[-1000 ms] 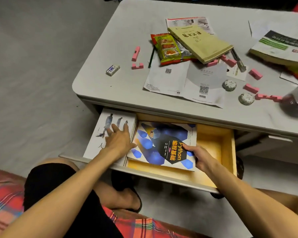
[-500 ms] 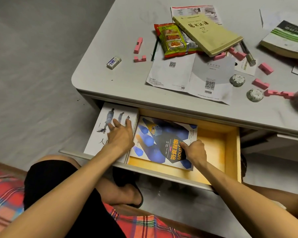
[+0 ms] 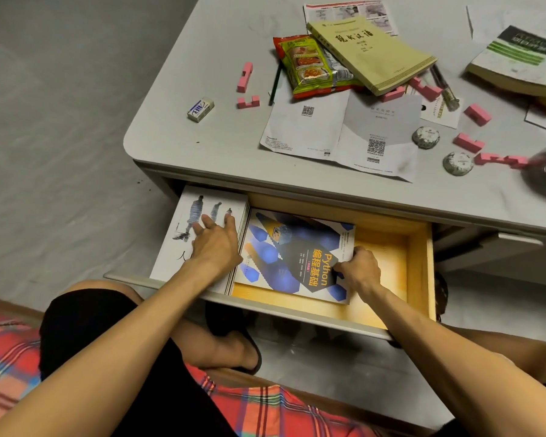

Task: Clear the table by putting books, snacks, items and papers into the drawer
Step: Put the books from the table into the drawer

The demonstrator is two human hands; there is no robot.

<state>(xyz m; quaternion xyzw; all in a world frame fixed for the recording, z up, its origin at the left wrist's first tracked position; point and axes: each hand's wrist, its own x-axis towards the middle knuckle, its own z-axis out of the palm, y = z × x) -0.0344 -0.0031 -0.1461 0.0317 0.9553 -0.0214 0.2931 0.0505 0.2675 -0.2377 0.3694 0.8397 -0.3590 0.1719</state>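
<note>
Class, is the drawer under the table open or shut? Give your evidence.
Open. The drawer is pulled out from under the table; its wooden floor shows, with the Python book and a white book lying inside.

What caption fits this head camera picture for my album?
Left hand presses a white book while right hand grips the Python book in the drawer.

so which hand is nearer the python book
Right. The right hand grips the Python book at its right edge; the left hand lies flat on the white book just beside it.
</note>
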